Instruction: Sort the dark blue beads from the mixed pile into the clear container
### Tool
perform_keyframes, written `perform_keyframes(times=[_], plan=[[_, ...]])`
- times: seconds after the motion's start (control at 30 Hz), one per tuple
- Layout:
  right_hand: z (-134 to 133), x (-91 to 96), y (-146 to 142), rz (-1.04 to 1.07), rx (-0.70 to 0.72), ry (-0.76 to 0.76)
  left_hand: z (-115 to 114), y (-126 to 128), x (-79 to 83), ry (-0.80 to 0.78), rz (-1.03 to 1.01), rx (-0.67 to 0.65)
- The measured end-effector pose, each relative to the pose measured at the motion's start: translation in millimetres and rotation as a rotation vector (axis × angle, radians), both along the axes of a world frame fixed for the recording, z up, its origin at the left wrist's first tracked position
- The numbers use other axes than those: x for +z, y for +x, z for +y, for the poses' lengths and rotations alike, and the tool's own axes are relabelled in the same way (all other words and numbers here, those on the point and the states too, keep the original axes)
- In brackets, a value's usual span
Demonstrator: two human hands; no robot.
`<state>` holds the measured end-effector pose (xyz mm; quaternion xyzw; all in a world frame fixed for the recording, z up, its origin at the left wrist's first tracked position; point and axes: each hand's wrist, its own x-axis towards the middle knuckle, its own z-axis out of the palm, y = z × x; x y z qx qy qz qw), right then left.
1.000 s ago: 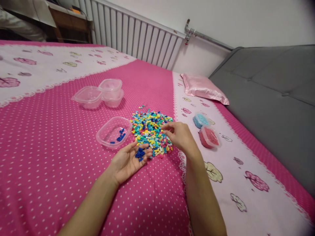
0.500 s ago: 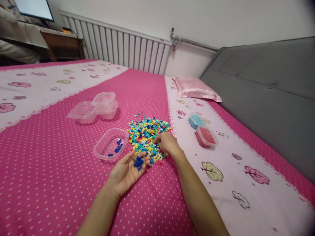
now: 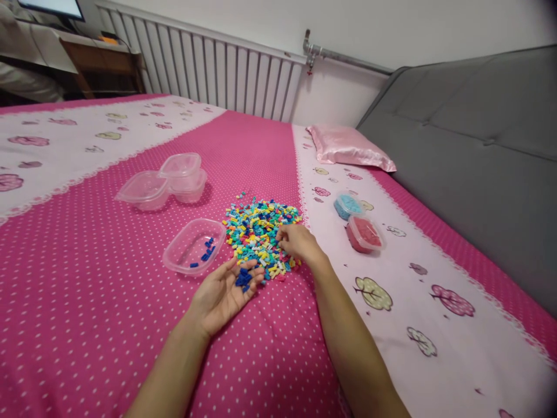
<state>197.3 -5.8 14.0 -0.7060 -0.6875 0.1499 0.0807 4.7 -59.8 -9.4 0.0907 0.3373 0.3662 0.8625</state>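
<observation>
A person sits at a bed point(image 3: 78, 302) spread with a pink polka-dot cover. The left hand point(image 3: 224, 290) rests palm up and cupped wide, cradling a small cluster of dark blue bricks point(image 3: 243, 278) on its fingers. The right hand point(image 3: 298, 242) lies on the near right edge of a pile of mixed-colour bricks point(image 3: 256, 229), fingers curled into the pile; whether they pinch a piece cannot be told. Just left of the pile sits a clear tub point(image 3: 194, 247) holding a few dark blue bricks. Farther left are empty clear tubs point(image 3: 163, 183). Right of the pile stand a tub of light blue bricks point(image 3: 348, 205) and a tub of red bricks point(image 3: 364, 234).

The soft bedding gives underhand, so tilting the open palm could likely spill its bricks into the pile.
</observation>
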Motion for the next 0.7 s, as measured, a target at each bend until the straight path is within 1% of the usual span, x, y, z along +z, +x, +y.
perform_keyframes(times=[0.23, 0.33, 0.4, 0.57, 0.7], plan=[[0, 2.2, 12, 0.128, 0.030, 0.127, 0, 1, -0.3, 0.008, -0.002, -0.005], [-4, 7.8, 11, 0.165, 0.070, 0.158, 1, 1, -0.3, 0.007, 0.006, -0.008], [-9, 13.8, 7, 0.209, 0.129, 0.155, 1, 1, -1.1, 0.013, 0.004, -0.013], [-26, 29.8, -11, 0.325, 0.351, 0.131, 0, 1, -5.0, 0.027, -0.034, -0.027], [-39, 39.9, -22, 0.359, 0.432, 0.147, -1, 1, -5.7, 0.039, -0.049, -0.027]])
